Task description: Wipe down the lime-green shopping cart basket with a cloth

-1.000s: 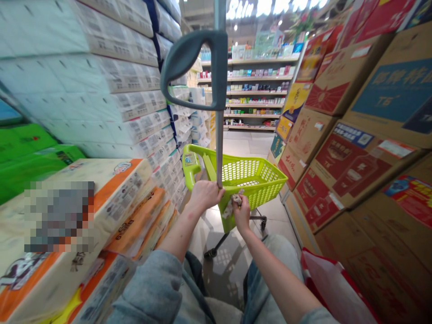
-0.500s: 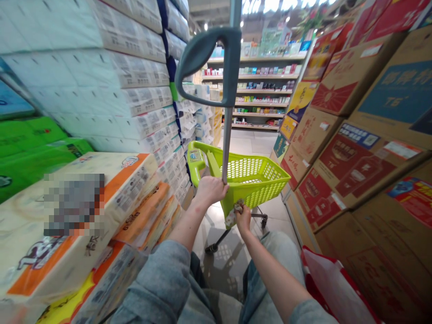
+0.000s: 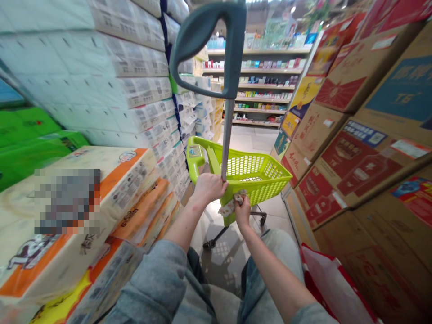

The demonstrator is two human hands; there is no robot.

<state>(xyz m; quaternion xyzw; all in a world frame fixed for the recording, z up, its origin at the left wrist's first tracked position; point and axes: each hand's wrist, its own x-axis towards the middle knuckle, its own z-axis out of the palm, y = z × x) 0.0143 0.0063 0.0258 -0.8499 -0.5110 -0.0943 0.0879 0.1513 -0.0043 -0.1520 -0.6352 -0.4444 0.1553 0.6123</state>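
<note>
A lime-green shopping cart (image 3: 266, 186) with a perforated basket stands in front of my knees. From its near side rises a metal pole (image 3: 227, 130) topped by a grey loop handle (image 3: 232, 58). My left hand (image 3: 209, 186) is closed at the cart's near corner, around the foot of the pole. Lower and to the right, my right hand (image 3: 242, 213) pinches a crumpled, patterned pale cloth (image 3: 227, 208). The cloth lies against the outside of the cart's wall, and one end trails to the left. My palms and some fingertips are hidden.
Stacked tissue packs (image 3: 128, 180) crowd the left side, with tall white packs (image 3: 141, 85) behind. Cardboard cartons (image 3: 364, 157) line the right. A red-and-white bag (image 3: 332, 283) is by my right leg. Shelves of small goods (image 3: 259, 81) stand at the aisle's far end.
My right hand has shifted slightly upward with the cloth, whose loose end now spreads further left. My left hand keeps its hold. The view has tilted a little, lowering the loop handle in frame.
</note>
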